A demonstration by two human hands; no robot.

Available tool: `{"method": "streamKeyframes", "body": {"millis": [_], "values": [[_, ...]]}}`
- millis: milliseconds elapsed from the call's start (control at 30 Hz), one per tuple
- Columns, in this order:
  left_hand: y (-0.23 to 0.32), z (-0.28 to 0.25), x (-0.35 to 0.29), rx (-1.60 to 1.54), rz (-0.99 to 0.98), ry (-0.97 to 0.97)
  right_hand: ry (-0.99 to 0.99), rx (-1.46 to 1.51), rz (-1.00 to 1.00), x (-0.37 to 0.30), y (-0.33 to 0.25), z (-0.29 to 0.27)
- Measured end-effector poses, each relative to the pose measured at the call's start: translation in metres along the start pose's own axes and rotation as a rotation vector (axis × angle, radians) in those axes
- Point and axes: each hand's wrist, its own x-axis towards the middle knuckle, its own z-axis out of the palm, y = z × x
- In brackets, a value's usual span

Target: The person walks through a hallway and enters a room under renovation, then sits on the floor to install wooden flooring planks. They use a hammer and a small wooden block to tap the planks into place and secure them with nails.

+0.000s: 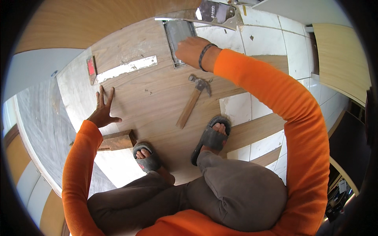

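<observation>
My left hand (103,108) rests on a wood-grain board (157,106) with its fingers spread and nothing in them. Just beyond the fingertips lies a try square with a pale metal blade (126,69) and a red-marked stock. My right hand (192,51) reaches over a shallow grey rectangular tray (177,29), palm down. Its fingertips are hidden, so I cannot see whether they hold anything. Nearer to me, a claw hammer (193,98) with a wooden handle lies on the board. A few tiny pieces, perhaps nails, are scattered in the middle.
A wooden block (118,140) sits beside my left sandal (146,156); my right sandal (212,137) is near the hammer. A glossy reflective strip (212,13) lies beyond the tray. White floor tiles (264,41) show at right, near a pale wooden panel (340,57).
</observation>
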Motion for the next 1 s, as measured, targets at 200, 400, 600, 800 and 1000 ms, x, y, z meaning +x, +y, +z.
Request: {"method": "streamKeyframes", "body": {"millis": [200, 400, 600, 800, 1000], "values": [[-0.008, 0.004, 0.0, 0.04, -0.021, -0.003, 0.2, 0.098, 0.156, -0.032, 0.017, -0.02], [-0.005, 0.005, 0.004, 0.017, -0.033, -0.024, 0.249, 0.529, 0.379, -0.101, 0.046, -0.012], [0.006, 0.011, 0.014, 0.018, -0.129, -0.047, 0.219, 0.599, 0.546, -0.126, 0.002, 0.047], [0.018, 0.028, 0.027, 0.091, -0.273, -0.009, 0.376, 0.475, 0.337, -0.096, 0.025, 0.05], [0.013, 0.034, 0.031, 0.128, -0.294, 0.011, 0.163, 0.278, 0.149, -0.059, 0.028, 0.029]]}}
